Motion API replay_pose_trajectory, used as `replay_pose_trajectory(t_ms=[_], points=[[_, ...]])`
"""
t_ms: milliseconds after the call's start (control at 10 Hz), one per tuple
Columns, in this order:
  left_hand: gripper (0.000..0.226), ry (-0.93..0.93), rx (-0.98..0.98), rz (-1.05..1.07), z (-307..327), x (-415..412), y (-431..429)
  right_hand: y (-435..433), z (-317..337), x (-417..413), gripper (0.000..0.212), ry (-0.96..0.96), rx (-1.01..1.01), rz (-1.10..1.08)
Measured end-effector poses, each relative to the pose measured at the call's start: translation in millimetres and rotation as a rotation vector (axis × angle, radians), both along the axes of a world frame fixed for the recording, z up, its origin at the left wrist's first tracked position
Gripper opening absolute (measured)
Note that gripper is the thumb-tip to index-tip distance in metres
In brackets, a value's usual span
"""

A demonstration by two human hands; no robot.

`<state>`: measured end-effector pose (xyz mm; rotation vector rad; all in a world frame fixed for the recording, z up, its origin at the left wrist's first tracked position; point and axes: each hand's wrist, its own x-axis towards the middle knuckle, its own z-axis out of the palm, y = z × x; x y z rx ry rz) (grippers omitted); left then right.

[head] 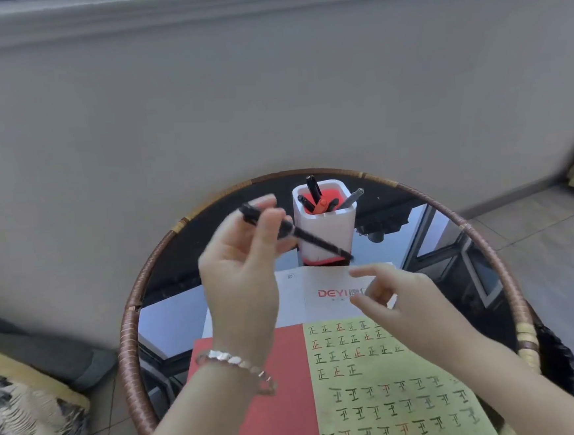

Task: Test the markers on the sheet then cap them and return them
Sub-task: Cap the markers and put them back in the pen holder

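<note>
Pinching the marker [309, 238] in left hand [245, 272], aloft before the holder [337, 223] at the table's [130, 332] far edge; right hand [405, 297] loose-fingered, seemingly empty (blurred). Risks fumbling the handover, streaking the sheet [396, 397].

One black marker [318, 240] is being held. Five pens [313, 187] are standing in one white holder [343, 230]. One green sheet [379, 399], one red sheet [280, 406] and one white sheet [320, 304] are lying on one round surface [169, 312].

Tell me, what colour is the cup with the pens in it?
The cup is white outside, red inside and at its base. The head view shows it.
</note>
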<state>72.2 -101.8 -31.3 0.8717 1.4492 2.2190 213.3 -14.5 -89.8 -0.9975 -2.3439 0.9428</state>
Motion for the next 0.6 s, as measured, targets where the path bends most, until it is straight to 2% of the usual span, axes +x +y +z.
replay_pose_trajectory(t_ms=[100,200,300,400,500,600], points=[[0.011,0.232,0.194,0.163,24,-13,18,10,1,3,0.024,-0.063,-0.045,-0.043],[0.012,0.382,0.182,0.22,35,-27,59,17,3,4,0.021,-0.12,-0.034,-0.029],[0.018,0.595,-0.17,0.117,15,-31,97,20,4,6,0.02,-0.154,-0.044,-0.032],[0.027,0.763,-0.423,0.074,-7,-35,110,23,4,9,0.02,-0.191,-0.038,-0.047],[0.02,1.233,-0.708,0.136,-19,-42,117,25,5,11,0.02,-0.248,-0.039,-0.062],[0.024,1.308,-0.674,0.163,-12,-44,121,26,6,11,0.022,-0.287,-0.025,-0.064]])
